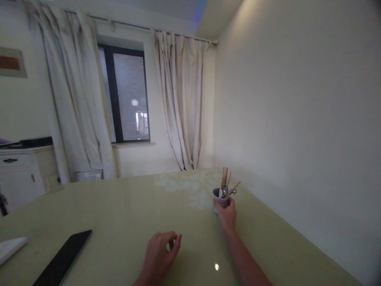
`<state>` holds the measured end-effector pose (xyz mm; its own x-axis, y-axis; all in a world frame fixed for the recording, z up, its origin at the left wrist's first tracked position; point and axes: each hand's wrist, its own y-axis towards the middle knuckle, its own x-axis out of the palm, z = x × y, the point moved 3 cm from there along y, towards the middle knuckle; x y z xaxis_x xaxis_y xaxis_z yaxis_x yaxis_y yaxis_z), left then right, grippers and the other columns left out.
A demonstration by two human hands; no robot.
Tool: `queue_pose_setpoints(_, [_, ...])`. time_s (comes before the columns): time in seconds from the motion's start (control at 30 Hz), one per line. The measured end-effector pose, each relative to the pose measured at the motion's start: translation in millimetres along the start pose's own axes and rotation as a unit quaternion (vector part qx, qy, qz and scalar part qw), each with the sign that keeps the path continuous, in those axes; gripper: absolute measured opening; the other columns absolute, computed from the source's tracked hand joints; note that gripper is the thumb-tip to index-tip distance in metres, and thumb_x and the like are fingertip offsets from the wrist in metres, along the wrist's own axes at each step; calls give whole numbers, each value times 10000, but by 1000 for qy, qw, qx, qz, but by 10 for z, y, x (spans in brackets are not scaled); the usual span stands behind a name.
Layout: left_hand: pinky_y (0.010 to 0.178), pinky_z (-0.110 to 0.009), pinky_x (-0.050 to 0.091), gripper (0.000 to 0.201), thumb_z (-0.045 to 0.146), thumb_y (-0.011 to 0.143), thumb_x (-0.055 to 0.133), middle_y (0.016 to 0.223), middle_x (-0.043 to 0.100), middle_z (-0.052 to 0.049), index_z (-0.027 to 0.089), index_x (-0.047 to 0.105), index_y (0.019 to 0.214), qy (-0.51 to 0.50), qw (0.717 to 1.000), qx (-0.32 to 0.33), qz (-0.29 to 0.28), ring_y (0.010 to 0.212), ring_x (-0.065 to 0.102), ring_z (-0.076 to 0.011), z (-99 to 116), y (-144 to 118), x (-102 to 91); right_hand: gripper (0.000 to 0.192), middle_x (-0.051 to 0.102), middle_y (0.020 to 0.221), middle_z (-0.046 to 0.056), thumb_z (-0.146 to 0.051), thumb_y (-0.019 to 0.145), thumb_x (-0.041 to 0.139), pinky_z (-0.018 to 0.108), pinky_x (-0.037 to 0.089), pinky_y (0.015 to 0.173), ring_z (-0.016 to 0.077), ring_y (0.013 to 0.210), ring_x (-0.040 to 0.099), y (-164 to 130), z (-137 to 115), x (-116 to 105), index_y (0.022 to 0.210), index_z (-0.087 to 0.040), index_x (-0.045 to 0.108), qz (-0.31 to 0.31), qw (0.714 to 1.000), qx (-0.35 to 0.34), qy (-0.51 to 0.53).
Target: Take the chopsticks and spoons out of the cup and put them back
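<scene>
Right hand (227, 214) wraps its grip closed around the cutlery cup (220, 200) at the far right of the worktop (125, 214); left hand (160, 252), loosely curled and empty, rests nearer; cup likely rigid, top-heavy with chopsticks (225, 177), best held low.

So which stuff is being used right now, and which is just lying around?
Being used:
- cup of spoons and chopsticks, gripped by the right hand
- left hand, curled on the table, holding nothing

Just lying around:
- black tablet near the table's left edge
- white cloth at the far left
- cabinet and curtains behind
</scene>
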<state>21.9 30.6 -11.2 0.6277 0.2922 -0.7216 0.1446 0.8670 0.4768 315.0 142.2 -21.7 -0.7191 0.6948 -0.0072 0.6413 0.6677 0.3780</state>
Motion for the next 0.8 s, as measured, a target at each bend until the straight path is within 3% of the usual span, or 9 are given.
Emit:
queue_pose_setpoints(0.2, [639,-300,538,604,741,904,558,843,781,-71,212,788,1083,-213,970,-100,54,718,690,-220,-102,98,-57,532,815,988,106,-434,571,897,400,625,804,312,928,775,-447,-286,310,1007,-197,704,-185,980,6,71])
queue_pose_setpoints(0.3, [790,-366,603,671,783,857,605,1110,805,-124,209,757,1172,-286,942,-148,97,973,751,-280,-152,136,-151,590,802,1086,119,-386,624,914,425,631,811,323,997,767,-789,-461,451,1135,-195,690,-344,928,30,136])
queue_pose_setpoints(0.4, [990,-444,590,684,781,844,636,1327,756,-138,221,733,1225,-361,911,-162,116,1210,716,-323,-175,165,-240,699,788,1172,115,-323,636,932,437,616,862,337,1083,748,-1082,-639,489,1274,-210,668,-448,882,22,143])
queue_pose_setpoints(0.5, [1131,-462,525,671,747,851,665,1399,730,-109,233,723,1279,-413,886,-176,115,1326,661,-320,-175,160,-281,800,780,1220,107,-318,622,943,439,597,885,346,1103,738,-1270,-786,478,1360,-227,647,-508,850,4,137])
queue_pose_setpoints(0.6, [1170,-456,501,671,721,826,720,1419,724,-85,246,725,1301,-439,864,-213,124,1362,638,-315,-169,129,-290,838,768,1276,100,-331,622,942,430,580,894,349,1121,728,-1368,-888,457,1399,-246,641,-544,828,-28,131])
queue_pose_setpoints(0.7, [1075,-435,577,694,711,761,791,1322,777,-93,228,748,1257,-478,844,-219,105,1251,712,-325,-119,136,-314,888,759,1317,93,-368,630,948,423,570,912,345,1136,724,-1415,-932,434,1450,-269,620,-566,813,-54,130])
queue_pose_setpoints(0.8, [927,-384,638,650,683,705,850,1149,835,-97,196,791,1131,-492,843,-199,88,1060,784,-314,-39,175,-382,909,771,1291,101,-423,620,964,422,572,915,347,1121,729,-1436,-927,413,1450,-259,631,-578,804,-58,129])
